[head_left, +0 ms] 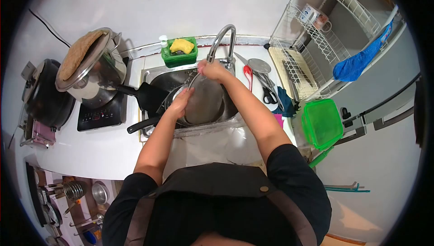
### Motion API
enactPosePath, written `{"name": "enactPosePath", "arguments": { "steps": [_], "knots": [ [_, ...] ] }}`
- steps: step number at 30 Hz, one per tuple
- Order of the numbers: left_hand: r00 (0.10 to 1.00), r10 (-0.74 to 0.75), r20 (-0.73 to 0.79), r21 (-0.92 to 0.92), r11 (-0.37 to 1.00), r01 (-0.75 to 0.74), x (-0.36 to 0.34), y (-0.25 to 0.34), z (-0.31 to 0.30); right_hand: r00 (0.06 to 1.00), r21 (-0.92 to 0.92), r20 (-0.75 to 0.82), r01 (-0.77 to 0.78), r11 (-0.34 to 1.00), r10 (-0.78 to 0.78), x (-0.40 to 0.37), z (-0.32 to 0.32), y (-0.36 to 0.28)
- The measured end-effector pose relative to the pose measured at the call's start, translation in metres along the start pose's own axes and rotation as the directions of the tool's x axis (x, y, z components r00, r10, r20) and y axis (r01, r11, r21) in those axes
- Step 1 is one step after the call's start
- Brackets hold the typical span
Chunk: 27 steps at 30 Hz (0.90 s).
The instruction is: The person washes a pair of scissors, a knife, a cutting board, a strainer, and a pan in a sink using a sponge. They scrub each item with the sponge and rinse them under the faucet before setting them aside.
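Tilted up in the sink (149, 75) is a round, dull-grey metal bowl (204, 101); its exact kind is hard to make out. My left hand (181, 103) grips its left edge, thumb on the near face. At its upper rim, just below the tap (224, 31), my right hand (212, 70) has its fingers closed on the edge. A black pan (151, 97) rests at the sink's left side, and another black handle (142, 125) juts out below it. Other items under the bowl are mostly hidden.
Behind the sink stands a green caddy (180, 58) with a yellow sponge (181, 46). Left are a big steel pot (97, 85) on an induction cooker (100, 116) and a black pot (47, 94). Right are a red spoon (248, 76), scissors (270, 96), a dish rack (312, 42) and a green-lidded container (322, 123).
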<state>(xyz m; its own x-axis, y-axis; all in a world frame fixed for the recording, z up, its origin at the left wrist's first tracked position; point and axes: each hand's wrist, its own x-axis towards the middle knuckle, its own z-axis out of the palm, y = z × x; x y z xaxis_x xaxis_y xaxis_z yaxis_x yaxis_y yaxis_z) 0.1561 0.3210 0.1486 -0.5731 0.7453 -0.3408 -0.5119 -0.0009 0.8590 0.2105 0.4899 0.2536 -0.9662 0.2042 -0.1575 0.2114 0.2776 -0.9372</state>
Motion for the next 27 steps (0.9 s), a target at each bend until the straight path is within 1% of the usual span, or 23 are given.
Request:
{"name": "enactPosePath", "arguments": {
  "steps": [2, 3, 4, 5, 6, 7, 8, 9, 11, 12, 13, 14, 15, 16, 17, 18, 19, 20, 21, 22, 23, 25, 27],
  "knots": [
    [0.982, -0.001, 0.187, -0.005, 1.0, 0.002, -0.036, 0.028, 0.023, 0.926, 0.166, 0.369, -0.15, 0.975, 0.079, -0.009, 0.0, -0.013],
    [0.982, -0.005, 0.188, -0.002, 1.0, 0.005, -0.038, 0.03, 0.023, 0.927, 0.169, 0.368, -0.151, 0.974, 0.08, -0.01, 0.003, -0.018],
    [0.962, 0.053, 0.267, -0.026, 0.999, -0.048, -0.038, 0.031, 0.023, 0.991, -0.006, -0.03, -0.128, 0.992, 0.128, -0.009, 0.007, -0.019],
    [0.933, 0.111, 0.343, -0.055, 0.994, -0.098, -0.038, 0.031, 0.023, 0.902, -0.177, -0.423, -0.174, 0.969, 0.085, -0.009, 0.009, -0.02],
    [0.933, 0.111, 0.344, -0.056, 0.994, -0.098, -0.037, 0.03, 0.021, 0.902, -0.177, -0.424, -0.174, 0.969, 0.085, -0.01, 0.006, -0.02],
    [0.932, 0.114, 0.344, -0.056, 0.993, -0.101, -0.034, 0.031, 0.018, 0.993, -0.074, -0.063, -0.102, 0.992, 0.097, -0.01, 0.001, -0.021],
    [0.932, 0.115, 0.344, -0.055, 0.993, -0.102, -0.031, 0.032, 0.013, 0.951, 0.052, 0.304, -0.072, 0.996, 0.053, -0.008, -0.001, -0.022],
    [0.932, 0.113, 0.344, -0.051, 0.993, -0.102, -0.028, 0.034, 0.008, 0.951, 0.055, 0.304, -0.07, 0.996, 0.05, -0.007, 0.002, -0.022],
    [0.966, -0.064, 0.251, -0.176, 0.978, 0.111, -0.024, 0.04, 0.006, 0.913, -0.276, -0.406, -0.074, 0.958, -0.047, -0.007, 0.007, -0.024],
    [0.965, -0.066, 0.252, -0.176, 0.978, 0.113, -0.023, 0.04, 0.007, 0.912, -0.275, -0.407, -0.076, 0.958, -0.045, -0.01, 0.005, -0.024],
    [0.966, -0.071, 0.25, -0.127, 0.986, 0.105, -0.023, 0.044, 0.011, 0.999, -0.038, -0.018, -0.05, 0.998, 0.049, -0.008, -0.001, -0.02],
    [0.966, -0.077, 0.247, -0.078, 0.992, 0.099, -0.025, 0.047, 0.014, 0.922, 0.193, 0.385, -0.121, 0.974, 0.038, -0.006, -0.004, -0.016],
    [0.966, -0.077, 0.246, -0.077, 0.992, 0.099, -0.029, 0.049, 0.017, 0.922, 0.194, 0.385, -0.12, 0.974, 0.037, -0.003, -0.001, -0.012],
    [0.951, -0.022, 0.31, -0.037, 0.999, 0.035, -0.032, 0.051, 0.021, 1.0, -0.05, -0.024, 0.0, 0.999, -0.001, 0.0, 0.001, -0.011],
    [0.927, 0.027, 0.375, -0.002, 1.0, -0.028, -0.035, 0.052, 0.023, 0.903, -0.317, -0.405, 0.009, 0.948, -0.144, 0.001, 0.002, -0.008],
    [0.926, 0.027, 0.376, -0.002, 1.0, -0.028, -0.031, 0.05, 0.023, 0.903, -0.318, -0.406, 0.008, 0.948, -0.143, 0.0, -0.001, -0.005],
    [0.947, 0.034, 0.321, -0.024, 0.999, -0.028, -0.024, 0.048, 0.02, 0.998, -0.059, -0.067, -0.005, 0.998, 0.001, -0.008, -0.005, -0.011],
    [0.964, 0.037, 0.263, -0.046, 0.999, -0.026, -0.018, 0.046, 0.016, 0.95, 0.182, 0.308, -0.115, 0.976, 0.054, -0.014, -0.006, -0.017],
    [0.964, 0.034, 0.264, -0.044, 0.999, -0.023, -0.012, 0.045, 0.01, 0.95, 0.185, 0.307, -0.117, 0.976, 0.055, -0.012, -0.004, -0.017],
    [0.978, 0.006, 0.208, -0.081, 0.997, 0.011, -0.007, 0.044, 0.005, 0.998, -0.081, -0.059, -0.005, 0.997, 0.0, -0.004, -0.003, -0.011],
    [0.988, -0.028, 0.154, -0.119, 0.992, 0.047, -0.003, 0.04, 0.003, 0.909, -0.362, -0.388, 0.0, 0.932, -0.151, 0.004, -0.004, 0.0],
    [0.995, 0.006, 0.101, -0.104, 0.995, 0.005, 0.003, 0.033, 0.001, 0.953, -0.209, -0.302, -0.069, 0.976, 0.003, 0.01, -0.008, 0.01],
    [0.998, 0.042, 0.046, -0.083, 0.996, -0.038, 0.001, 0.035, 0.0, 0.986, -0.171, 0.163, -0.015, 0.985, 0.043, -0.021, -0.004, -0.026]
  ]
}}
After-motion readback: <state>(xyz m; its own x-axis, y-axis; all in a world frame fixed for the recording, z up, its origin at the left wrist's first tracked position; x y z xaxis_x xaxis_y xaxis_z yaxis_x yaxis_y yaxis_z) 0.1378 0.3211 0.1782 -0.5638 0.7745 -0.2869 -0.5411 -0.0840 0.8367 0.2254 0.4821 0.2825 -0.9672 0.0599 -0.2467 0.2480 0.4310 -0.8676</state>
